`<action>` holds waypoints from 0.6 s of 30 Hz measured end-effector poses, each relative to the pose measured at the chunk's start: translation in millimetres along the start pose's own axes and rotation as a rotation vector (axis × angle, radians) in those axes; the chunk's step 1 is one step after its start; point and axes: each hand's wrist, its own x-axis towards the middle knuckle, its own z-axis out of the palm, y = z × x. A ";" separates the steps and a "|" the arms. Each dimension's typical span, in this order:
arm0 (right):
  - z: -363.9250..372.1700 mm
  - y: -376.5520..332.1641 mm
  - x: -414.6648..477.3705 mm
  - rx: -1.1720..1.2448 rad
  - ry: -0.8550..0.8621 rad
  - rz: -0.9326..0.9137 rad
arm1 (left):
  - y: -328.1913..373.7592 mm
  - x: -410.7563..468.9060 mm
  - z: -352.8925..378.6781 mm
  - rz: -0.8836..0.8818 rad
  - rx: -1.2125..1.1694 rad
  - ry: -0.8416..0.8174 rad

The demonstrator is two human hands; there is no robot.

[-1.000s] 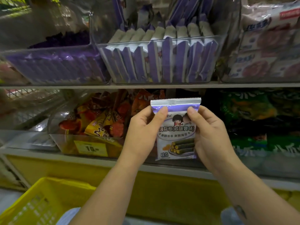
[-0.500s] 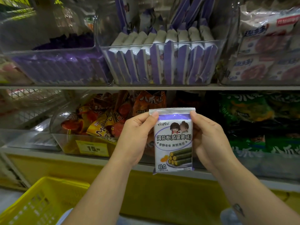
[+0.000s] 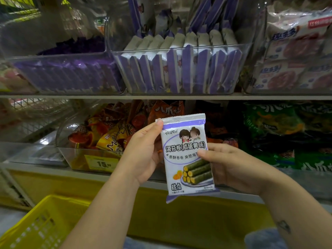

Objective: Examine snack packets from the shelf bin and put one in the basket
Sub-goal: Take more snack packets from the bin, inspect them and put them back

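A white and purple snack packet [image 3: 186, 155] with seaweed rolls printed on it is held upright in front of the lower shelf. My left hand [image 3: 143, 153] pinches its top left corner, thumb on the front. My right hand [image 3: 228, 164] grips the packet's right edge at mid-height, thumb across the front. Directly above, on the upper shelf, a clear bin [image 3: 179, 69] holds several matching purple and white packets standing on edge. A yellow plastic basket [image 3: 41, 223] sits at the bottom left, below my left forearm.
Another clear bin with purple packs [image 3: 68, 74] is at upper left, pink and white packs [image 3: 291, 56] at upper right. On the lower shelf sit a bin of orange snacks [image 3: 107, 133] with a yellow price tag [image 3: 101, 163], and green bags [image 3: 287, 133].
The packet has dropped lower and unfolded to show its whole front. My right hand slid from the top right corner down to the packet's right edge at mid-height.
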 end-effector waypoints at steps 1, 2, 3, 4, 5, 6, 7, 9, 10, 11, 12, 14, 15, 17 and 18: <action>0.1 -0.8 -1.1 0.052 0.015 0.008 | 0.2 -0.3 -2.3 -0.039 -0.004 -0.035; 0.3 -2.3 -1.6 0.113 0.043 0.011 | 0.5 -0.8 -5.4 -0.083 0.009 -0.086; 0.1 -4.0 -2.1 0.174 0.073 0.006 | 1.2 -1.7 -8.7 -0.128 0.036 -0.153; -0.6 -5.4 -2.2 0.225 0.097 -0.004 | 1.8 -2.7 -11.9 -0.173 0.064 -0.233; -1.0 -6.4 -2.1 0.263 0.117 -0.016 | 2.2 -3.9 -14.5 -0.216 0.076 -0.318; -1.0 -7.3 -1.9 0.289 0.130 -0.022 | 2.1 -4.8 -16.2 -0.253 0.065 -0.389; -0.6 -8.2 -1.8 0.306 0.141 -0.022 | 1.9 -5.7 -16.5 -0.282 0.039 -0.436; -0.1 -9.0 -1.2 0.339 0.146 -0.009 | 0.8 -6.7 -14.8 -0.318 -0.012 -0.463; -0.2 -8.9 -0.7 0.353 0.138 0.003 | -0.4 -6.5 -13.8 -0.326 -0.029 -0.453; -0.6 -8.2 -0.3 0.360 0.129 0.017 | -1.6 -6.1 -13.1 -0.328 -0.038 -0.438; -1.1 -7.6 0.1 0.363 0.118 0.031 | -2.6 -5.6 -12.7 -0.327 -0.042 -0.426; -3.2 -5.7 0.7 0.371 0.104 0.041 | -3.1 -5.4 -12.7 -0.330 -0.050 -0.429; -4.2 -5.0 1.0 0.375 0.100 0.038 | -2.6 -5.8 -12.7 -0.330 -0.053 -0.437; -4.8 -3.8 1.0 0.359 0.104 0.010 | -1.8 -7.4 -11.1 -0.319 -0.041 -0.422; -4.8 -2.9 1.5 0.335 0.116 -0.020 | -2.8 -7.4 -8.9 -0.292 -0.024 -0.383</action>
